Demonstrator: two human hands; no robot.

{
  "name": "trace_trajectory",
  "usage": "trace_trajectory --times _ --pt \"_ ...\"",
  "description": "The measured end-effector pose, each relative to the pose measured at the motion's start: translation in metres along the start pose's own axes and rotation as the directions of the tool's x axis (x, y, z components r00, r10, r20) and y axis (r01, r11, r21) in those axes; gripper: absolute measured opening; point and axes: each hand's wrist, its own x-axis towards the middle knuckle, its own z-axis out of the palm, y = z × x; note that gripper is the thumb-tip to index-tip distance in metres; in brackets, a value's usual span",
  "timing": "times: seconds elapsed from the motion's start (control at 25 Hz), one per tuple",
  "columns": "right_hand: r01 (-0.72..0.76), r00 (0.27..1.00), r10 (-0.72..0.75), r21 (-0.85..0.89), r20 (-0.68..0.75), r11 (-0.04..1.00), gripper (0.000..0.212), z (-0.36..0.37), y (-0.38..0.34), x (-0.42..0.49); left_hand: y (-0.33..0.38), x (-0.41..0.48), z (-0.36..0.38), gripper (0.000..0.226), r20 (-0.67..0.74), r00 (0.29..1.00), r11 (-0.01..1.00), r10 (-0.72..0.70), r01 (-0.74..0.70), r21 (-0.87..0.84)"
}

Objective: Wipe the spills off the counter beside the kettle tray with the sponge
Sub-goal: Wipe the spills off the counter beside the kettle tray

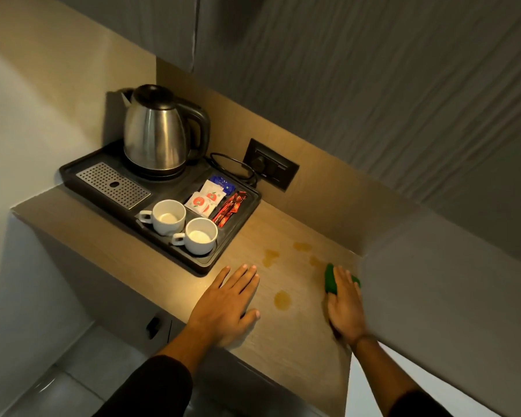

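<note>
The right hand (345,305) lay on top of the green sponge (331,279), fingers spread over it and pressing it down on the counter (298,332), so it was holding the sponge more by pushing than by squeezing. The sponge poked out past the fingertips, close to the wall on that side. The left hand (226,299) was open and flat on the counter, holding nothing, just below the corner of the kettle tray (73,176). It looked like the wiping was only starting, because the yellow spills still looked wet and whole. I counted four of them. One small spill (315,261) sat just ahead of the sponge. Another spill (302,246) was a little farther past that. A third spill (270,256) lay just ahead of the left hand's fingertips. The biggest spill (282,300) sat between the two hands. The next move would likely be to slide the sponge forward over the near spill, then sweep it across toward the left hand to catch the big one, pressing down so it soaks up and does not smear. On the tray there was one kettle (157,130), two white cups (169,216), and some small packets (206,200) too bunched up to count.
</note>
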Motion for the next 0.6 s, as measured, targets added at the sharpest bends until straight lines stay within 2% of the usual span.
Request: trace_trajectory --times 0.04,0.08,0.2,0.28,0.36,0.44,0.48,0.52,0.6 --pt "-0.051 0.999 0.051 -0.007 0.007 0.999 0.068 0.001 -0.021 0.021 -0.001 0.0 0.001 0.076 -0.001 1.0 1.0 -0.001 0.001 0.006" --pt "-0.023 1.0 0.023 -0.022 0.017 0.999 0.068 0.009 -0.037 0.03 0.0 0.0 0.001 0.077 -0.002 1.0 1.0 -0.008 0.008 0.007" --pt "0.238 0.966 -0.238 0.006 0.105 0.971 0.073 0.02 -0.029 0.003 0.001 -0.001 0.001 0.078 0.005 1.0 1.0 -0.01 0.01 0.002" --pt "0.28 0.953 -0.28 0.015 0.116 0.96 0.076 0.009 0.005 -0.019 0.001 0.0 0.001 0.078 0.008 1.0 1.0 -0.019 0.019 0.002" --pt "0.169 0.984 -0.17 0.016 0.059 0.985 0.072 0.001 0.011 0.009 0.002 0.0 -0.001 0.078 0.012 1.0 1.0 -0.019 0.019 0.006" --pt "-0.004 1.0 0.004 0.009 -0.012 1.0 0.067 0.003 -0.021 0.056 0.003 -0.001 -0.004 0.078 0.02 1.0 1.0 -0.018 0.018 0.0" --pt "-0.023 1.0 0.023 0.003 0.0 1.0 0.066 0.01 -0.043 0.068 0.003 -0.001 -0.006 0.078 0.024 1.0 1.0 -0.02 0.02 -0.002" --pt "0.034 0.999 -0.034 -0.007 0.034 0.999 0.067 0.018 -0.061 0.072 0.004 0.0 -0.007 0.078 0.028 0.999 1.0 -0.021 0.021 -0.002" --pt "0.248 0.959 -0.248 0.015 0.136 0.969 0.072 0.027 -0.063 0.058 0.005 -0.001 -0.008 0.078 0.031 0.999 1.0 -0.018 0.019 -0.003"
